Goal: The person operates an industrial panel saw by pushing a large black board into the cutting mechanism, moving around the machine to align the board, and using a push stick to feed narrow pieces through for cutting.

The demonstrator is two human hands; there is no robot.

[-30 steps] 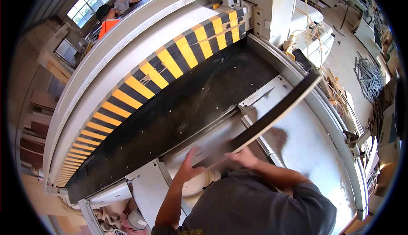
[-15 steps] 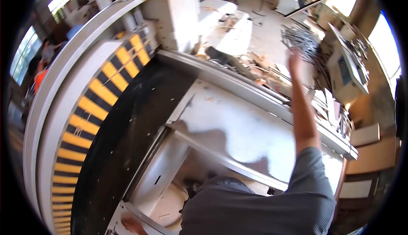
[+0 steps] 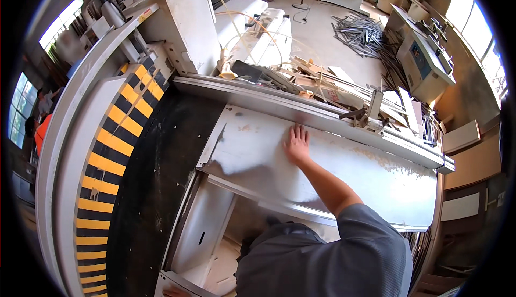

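My right hand (image 3: pixel 296 144) lies flat on a worn, silver-grey metal table plate (image 3: pixel 258 146), fingers stretched toward the long metal fence rail (image 3: pixel 258 94) along its far side. Nothing is held in it. At the lower edge of the picture a small part of my left hand (image 3: pixel 176 292) shows by a metal crossbar (image 3: pixel 188 282); its fingers are mostly out of sight. Between plate and crossbar lies a framed opening, with a pale inner panel (image 3: pixel 203 232) on its left side. My grey-sleeved shoulder covers part of the plate's near edge.
Left of the plate runs a black machine bed (image 3: pixel 156 189) beside a yellow-and-black striped guard (image 3: pixel 110 160). A flip stop (image 3: pixel 371 117) sits on the rail. Beyond it lie wood offcuts (image 3: pixel 333 87) and a pile of metal strips (image 3: pixel 360 36). A person in orange (image 3: pixel 43 133) is far left.
My right arm has come down and inward from its reach beyond the rail, and the hand now rests on the plate. My left hand has slipped lower in the picture. The view has shifted.
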